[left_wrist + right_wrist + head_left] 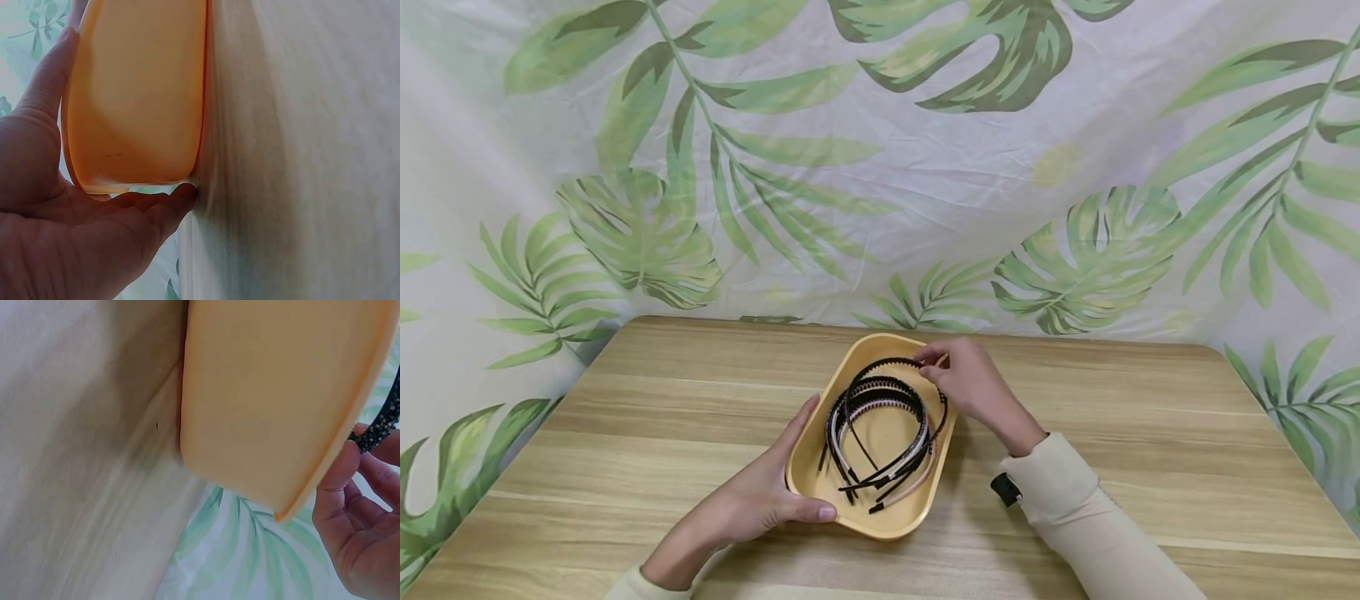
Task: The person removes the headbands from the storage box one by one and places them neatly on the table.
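Note:
A yellow plastic bin [917, 518] stands on the wooden table with several headbands [880, 398] piled inside, mostly black and toothed, with pale pink and whitish ones among them. My left hand [760, 492] holds the bin at its near left corner, thumb at the near rim and fingers along the left side. In the left wrist view the palm lies close against the bin's wall [137, 94]. At the far right rim, my right hand [966, 379] pinches a black headband [889, 361] between thumb and fingers. Glittery beads cover that headband [380, 428] in the right wrist view.
The wooden table [647, 400] extends to both sides of the bin. Behind it hangs a white cloth [940, 192] printed with green leaves. A black strap [1006, 490] shows at the right sleeve's cuff.

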Available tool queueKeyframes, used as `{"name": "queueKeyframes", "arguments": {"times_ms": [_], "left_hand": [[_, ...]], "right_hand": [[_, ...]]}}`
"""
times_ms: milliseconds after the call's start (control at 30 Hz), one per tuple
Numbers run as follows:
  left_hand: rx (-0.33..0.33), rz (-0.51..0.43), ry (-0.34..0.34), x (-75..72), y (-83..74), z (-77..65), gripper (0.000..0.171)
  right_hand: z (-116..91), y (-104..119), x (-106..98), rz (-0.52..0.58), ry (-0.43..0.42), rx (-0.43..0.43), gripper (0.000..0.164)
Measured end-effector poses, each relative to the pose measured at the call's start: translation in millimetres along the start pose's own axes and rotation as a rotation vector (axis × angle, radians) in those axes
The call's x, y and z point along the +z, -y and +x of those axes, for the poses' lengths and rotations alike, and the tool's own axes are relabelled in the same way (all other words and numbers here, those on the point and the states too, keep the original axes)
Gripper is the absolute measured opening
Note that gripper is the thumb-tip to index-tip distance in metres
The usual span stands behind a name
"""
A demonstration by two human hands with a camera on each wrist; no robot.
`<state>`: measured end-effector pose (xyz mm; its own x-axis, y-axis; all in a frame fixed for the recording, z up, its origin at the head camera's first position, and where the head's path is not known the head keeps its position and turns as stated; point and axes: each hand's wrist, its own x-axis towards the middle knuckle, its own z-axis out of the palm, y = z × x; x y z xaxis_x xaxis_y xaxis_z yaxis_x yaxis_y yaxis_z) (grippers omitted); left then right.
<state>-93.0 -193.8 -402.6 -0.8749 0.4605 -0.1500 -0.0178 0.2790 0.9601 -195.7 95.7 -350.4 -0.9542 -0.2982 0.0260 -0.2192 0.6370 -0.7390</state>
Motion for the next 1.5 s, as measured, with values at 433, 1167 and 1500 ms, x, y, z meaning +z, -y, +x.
{"name": "queueKeyframes", "arguments": {"times_ms": [433, 1167, 1500], "left_hand": [[-0.011, -0.019, 0.002, 0.4, -0.3, 0.0, 0.142], [0.009, 0.000, 0.002, -0.4, 0.9, -0.4, 0.140], [0.015, -0.004, 0.006, -0.3, 0.4, -0.4, 0.140]], "right_hand": [[1.6, -12.4, -19.7, -0.026, -0.043, -0.038, 0.023], [-1.7, -38.3, -59.0, -0.071, -0.116, -0.003, 0.023], [-3.4, -51.8, -72.7, -0.110, -0.134, 0.018, 0.024]]}}
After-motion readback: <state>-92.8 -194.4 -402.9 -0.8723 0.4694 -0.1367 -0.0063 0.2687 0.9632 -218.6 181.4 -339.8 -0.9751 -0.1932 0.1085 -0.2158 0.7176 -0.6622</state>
